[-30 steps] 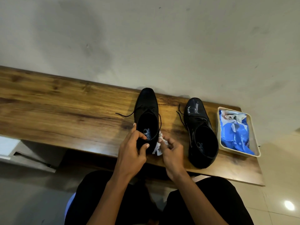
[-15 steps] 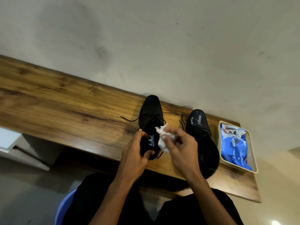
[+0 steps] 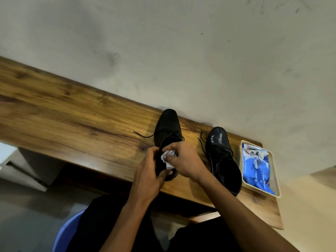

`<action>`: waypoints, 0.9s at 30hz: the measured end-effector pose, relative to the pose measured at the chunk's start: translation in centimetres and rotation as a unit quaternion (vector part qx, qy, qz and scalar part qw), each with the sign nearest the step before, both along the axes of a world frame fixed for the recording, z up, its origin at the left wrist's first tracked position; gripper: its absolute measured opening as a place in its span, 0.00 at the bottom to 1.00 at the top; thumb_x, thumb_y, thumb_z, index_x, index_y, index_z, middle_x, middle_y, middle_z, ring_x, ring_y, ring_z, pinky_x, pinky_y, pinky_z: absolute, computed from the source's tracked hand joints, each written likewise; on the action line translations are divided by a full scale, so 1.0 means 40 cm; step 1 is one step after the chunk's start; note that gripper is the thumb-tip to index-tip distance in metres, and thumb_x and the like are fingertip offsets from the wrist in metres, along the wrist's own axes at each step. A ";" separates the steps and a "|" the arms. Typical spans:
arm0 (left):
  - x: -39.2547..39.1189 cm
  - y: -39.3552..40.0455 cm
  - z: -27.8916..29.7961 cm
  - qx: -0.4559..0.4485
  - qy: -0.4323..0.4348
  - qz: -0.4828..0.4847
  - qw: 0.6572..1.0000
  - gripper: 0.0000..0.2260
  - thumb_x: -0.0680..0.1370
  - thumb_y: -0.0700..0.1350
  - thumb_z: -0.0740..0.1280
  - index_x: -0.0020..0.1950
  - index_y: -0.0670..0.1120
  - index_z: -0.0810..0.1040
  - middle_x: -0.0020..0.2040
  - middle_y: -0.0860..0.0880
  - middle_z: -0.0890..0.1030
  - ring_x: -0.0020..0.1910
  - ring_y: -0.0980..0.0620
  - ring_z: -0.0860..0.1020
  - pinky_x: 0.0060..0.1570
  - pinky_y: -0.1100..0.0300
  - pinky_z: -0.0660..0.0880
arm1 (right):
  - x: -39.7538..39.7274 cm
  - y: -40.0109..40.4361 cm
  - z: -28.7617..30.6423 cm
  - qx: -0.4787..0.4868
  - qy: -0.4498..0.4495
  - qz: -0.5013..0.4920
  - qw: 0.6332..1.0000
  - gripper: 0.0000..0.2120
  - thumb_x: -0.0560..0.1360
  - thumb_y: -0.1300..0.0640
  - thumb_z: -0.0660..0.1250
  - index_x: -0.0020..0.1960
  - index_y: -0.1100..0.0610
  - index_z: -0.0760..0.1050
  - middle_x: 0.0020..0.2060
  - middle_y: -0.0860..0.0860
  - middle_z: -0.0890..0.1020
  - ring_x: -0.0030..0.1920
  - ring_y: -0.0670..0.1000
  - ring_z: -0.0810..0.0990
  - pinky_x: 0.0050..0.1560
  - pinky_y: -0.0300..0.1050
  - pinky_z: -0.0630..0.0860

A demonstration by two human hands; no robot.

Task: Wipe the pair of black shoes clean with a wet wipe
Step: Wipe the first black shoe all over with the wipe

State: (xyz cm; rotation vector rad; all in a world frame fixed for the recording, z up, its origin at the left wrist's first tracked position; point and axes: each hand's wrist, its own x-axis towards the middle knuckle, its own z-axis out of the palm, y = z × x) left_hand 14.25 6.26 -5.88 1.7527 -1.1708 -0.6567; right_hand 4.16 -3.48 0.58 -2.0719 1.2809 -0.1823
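Two black lace-up shoes stand on the wooden bench (image 3: 72, 120), toes toward the wall. My left hand (image 3: 148, 171) grips the heel end of the left shoe (image 3: 168, 124), thumb over its rim. My right hand (image 3: 183, 160) holds a crumpled white wet wipe (image 3: 167, 159) over that shoe's opening, fingers curled round it. The right shoe (image 3: 221, 157) stands alone beside it, with wet shiny streaks on its toe.
A cream tray (image 3: 272, 171) at the bench's right end holds a blue wet-wipe pack (image 3: 256, 170) with a used wipe on top. The wall runs close behind the shoes. A blue seat edge (image 3: 67, 231) and my dark trousers are below.
My right hand carried the wipe from the shoe's right heel side up and leftward over its opening. My left hand kept its grip on the heel. The camera tilted.
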 end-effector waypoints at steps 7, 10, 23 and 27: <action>-0.017 -0.013 -0.007 0.017 0.020 -0.016 1.000 0.39 0.73 0.47 0.76 0.76 0.55 0.57 0.72 0.53 0.73 0.70 0.52 0.73 0.58 0.63 0.71 | 0.039 -0.026 -0.058 0.073 -0.270 -0.278 0.919 0.04 0.76 0.60 0.72 0.51 0.57 0.83 0.45 0.54 0.86 0.47 0.51 0.86 0.49 0.46 0.84; -0.024 -0.018 -0.007 0.013 0.014 -0.016 1.000 0.39 0.73 0.48 0.76 0.77 0.55 0.56 0.71 0.52 0.74 0.67 0.52 0.75 0.56 0.63 0.73 | 0.044 -0.009 -0.067 0.012 -0.184 -0.232 0.955 0.07 0.77 0.57 0.72 0.55 0.56 0.83 0.46 0.49 0.86 0.47 0.45 0.84 0.49 0.44 0.83; -0.024 -0.032 -0.011 0.040 -0.053 -0.022 0.998 0.27 0.74 0.56 0.73 0.70 0.53 0.68 0.76 0.51 0.67 0.70 0.48 0.71 0.63 0.48 0.75 | -0.013 -0.087 0.080 -0.218 0.312 0.372 0.847 0.10 0.80 0.63 0.63 0.58 0.60 0.79 0.54 0.56 0.79 0.54 0.56 0.78 0.52 0.46 0.75; -0.020 -0.033 -0.008 0.045 -0.070 -0.030 0.996 0.18 0.74 0.56 0.74 0.58 0.52 0.73 0.78 0.51 0.65 0.72 0.46 0.70 0.66 0.45 0.73 | -0.013 -0.124 0.082 -0.379 0.349 0.446 0.732 0.10 0.81 0.59 0.61 0.56 0.60 0.79 0.55 0.56 0.77 0.56 0.56 0.76 0.50 0.46 0.78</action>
